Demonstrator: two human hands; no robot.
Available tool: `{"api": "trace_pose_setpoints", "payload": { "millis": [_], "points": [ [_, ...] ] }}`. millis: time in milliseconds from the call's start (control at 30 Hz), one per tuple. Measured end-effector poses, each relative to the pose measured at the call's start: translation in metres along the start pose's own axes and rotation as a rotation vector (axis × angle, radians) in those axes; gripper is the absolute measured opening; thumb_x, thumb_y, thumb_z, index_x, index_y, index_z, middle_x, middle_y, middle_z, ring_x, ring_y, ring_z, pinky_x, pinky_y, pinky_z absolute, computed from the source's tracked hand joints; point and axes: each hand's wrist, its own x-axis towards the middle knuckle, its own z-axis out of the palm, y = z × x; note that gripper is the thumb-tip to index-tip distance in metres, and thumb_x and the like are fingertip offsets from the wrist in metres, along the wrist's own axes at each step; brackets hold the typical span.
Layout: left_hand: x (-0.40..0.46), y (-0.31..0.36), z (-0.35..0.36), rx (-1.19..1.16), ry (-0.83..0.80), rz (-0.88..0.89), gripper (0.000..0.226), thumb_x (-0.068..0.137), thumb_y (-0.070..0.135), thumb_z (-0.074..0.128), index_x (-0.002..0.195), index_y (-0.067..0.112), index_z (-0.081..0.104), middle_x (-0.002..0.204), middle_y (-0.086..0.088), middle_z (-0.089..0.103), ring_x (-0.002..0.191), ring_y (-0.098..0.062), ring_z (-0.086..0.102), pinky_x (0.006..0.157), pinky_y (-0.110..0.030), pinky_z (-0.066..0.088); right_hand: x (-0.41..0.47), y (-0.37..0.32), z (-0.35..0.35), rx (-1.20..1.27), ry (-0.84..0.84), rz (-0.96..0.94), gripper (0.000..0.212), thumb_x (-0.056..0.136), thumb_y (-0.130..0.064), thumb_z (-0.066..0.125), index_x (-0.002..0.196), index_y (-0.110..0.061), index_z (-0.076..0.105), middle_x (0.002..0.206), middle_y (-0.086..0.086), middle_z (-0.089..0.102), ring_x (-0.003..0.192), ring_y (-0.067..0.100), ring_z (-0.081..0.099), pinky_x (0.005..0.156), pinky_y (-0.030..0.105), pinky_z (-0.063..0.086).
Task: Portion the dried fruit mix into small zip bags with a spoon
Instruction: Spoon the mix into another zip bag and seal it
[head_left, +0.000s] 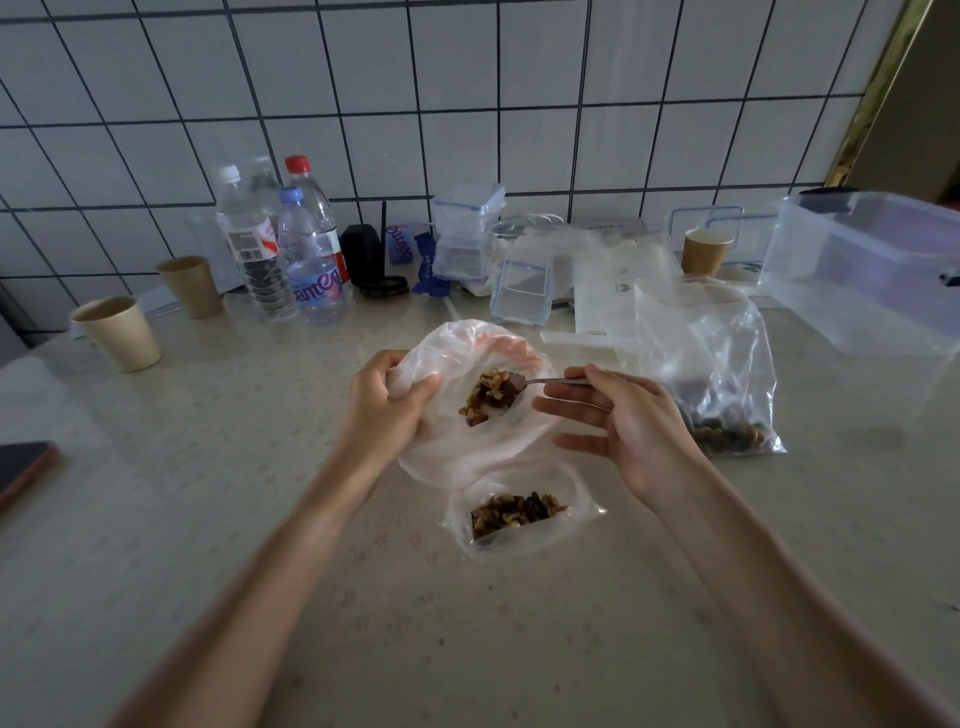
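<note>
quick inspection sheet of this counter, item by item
surface: pale patterned counter, no spills seen
job's things: open bag with dried fruit mix inside, held above the counter; filled small bag lying nearer the person; large bag with mix at its bottom, to the right; spoon with its bowl in the open bag
clutter: three paper cups, water bottles, clear boxes, dark flat object at left edge
grippers: left hand grips the open bag's rim; right hand pinches the spoon handle
cables: white coil behind the boxes, too unclear to identify
surroundings: white tiled wall
</note>
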Motion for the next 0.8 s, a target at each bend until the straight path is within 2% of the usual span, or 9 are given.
{"api": "trace_pose_setpoints", "payload": {
  "millis": [100,200,267,333,433,500,600,667,800],
  "points": [
    [0.004,0.002,-0.006,0.027,-0.023,-0.023,0.047,0.086,0.035,0.083,0.125,0.023,0.060,0.113,0.004,0.069,0.091,-0.014,0.072,0.065,-0.022,0.056,-0.004,-0.008,-0.002,-0.007,-0.009,-0.035,0.031,0.110,-0.024,0.047,0.116,-0.001,0.068,0.103,0.017,0.079,0.096,0.031,0.078,0.055,0.037,0.061],
    [0.004,0.006,-0.012,0.173,-0.075,-0.008,0.077,0.073,0.047,0.090,0.136,0.021,0.053,0.126,0.008,0.060,0.112,-0.014,0.060,0.089,-0.032,0.052,-0.009,-0.019,-0.004,-0.041,-0.031,-0.077,0.033,0.110,-0.026,0.046,0.112,-0.002,0.069,0.102,0.018,0.079,0.096,0.033,0.078,0.052,0.035,0.060],
    [-0.003,0.009,-0.015,0.315,-0.042,0.098,0.081,0.075,0.052,0.086,0.140,0.019,0.051,0.130,0.012,0.052,0.120,-0.012,0.050,0.100,-0.034,0.044,-0.013,-0.027,-0.006,-0.055,-0.054,-0.092,0.034,0.110,-0.026,0.046,0.109,-0.002,0.070,0.101,0.020,0.078,0.094,0.035,0.078,0.050,0.034,0.059],
    [-0.016,0.012,-0.020,0.397,0.018,0.258,0.069,0.082,0.049,0.082,0.137,0.019,0.054,0.132,0.014,0.052,0.124,-0.010,0.048,0.103,-0.030,0.041,-0.016,-0.035,-0.008,-0.061,-0.083,-0.096,0.034,0.110,-0.026,0.046,0.104,-0.002,0.070,0.099,0.022,0.078,0.092,0.037,0.078,0.049,0.033,0.058],
    [-0.043,0.014,-0.025,0.467,0.084,0.496,0.045,0.089,0.039,0.077,0.127,0.019,0.060,0.131,0.014,0.057,0.124,-0.009,0.050,0.098,-0.013,0.033,-0.020,-0.042,-0.012,-0.084,-0.128,-0.109,0.035,0.109,-0.026,0.047,0.101,-0.001,0.071,0.092,0.022,0.077,0.087,0.040,0.078,0.048,0.033,0.058],
    [-0.060,0.015,-0.024,0.502,0.076,0.570,0.035,0.090,0.039,0.072,0.119,0.020,0.064,0.122,0.010,0.065,0.115,-0.008,0.057,0.092,-0.018,0.041,-0.022,-0.045,-0.014,-0.117,-0.159,-0.125,0.036,0.109,-0.026,0.048,0.100,0.000,0.071,0.089,0.023,0.075,0.083,0.041,0.077,0.048,0.033,0.057],
    [-0.080,0.015,-0.021,0.484,-0.058,0.477,0.029,0.092,0.055,0.063,0.104,0.030,0.071,0.093,0.021,0.071,0.087,0.001,0.068,0.068,-0.009,0.046,-0.025,-0.046,-0.016,-0.183,-0.203,-0.153,0.037,0.109,-0.028,0.047,0.097,-0.001,0.069,0.084,0.023,0.073,0.078,0.042,0.075,0.050,0.033,0.055],
    [-0.086,0.012,-0.018,0.492,-0.152,0.372,0.032,0.090,0.064,0.059,0.093,0.036,0.073,0.080,0.024,0.071,0.081,0.004,0.068,0.062,-0.006,0.046,-0.026,-0.047,-0.016,-0.234,-0.231,-0.171,0.038,0.110,-0.029,0.046,0.093,-0.003,0.068,0.079,0.022,0.072,0.074,0.042,0.074,0.050,0.033,0.054],
    [-0.084,0.005,-0.012,0.562,-0.211,0.294,0.016,0.096,0.049,0.065,0.087,0.038,0.072,0.086,0.037,0.068,0.078,0.010,0.067,0.057,-0.007,0.044,-0.029,-0.048,-0.018,-0.371,-0.324,-0.204,0.041,0.110,-0.035,0.046,0.089,-0.006,0.066,0.074,0.020,0.069,0.070,0.039,0.071,0.049,0.034,0.053]
  ]
}}
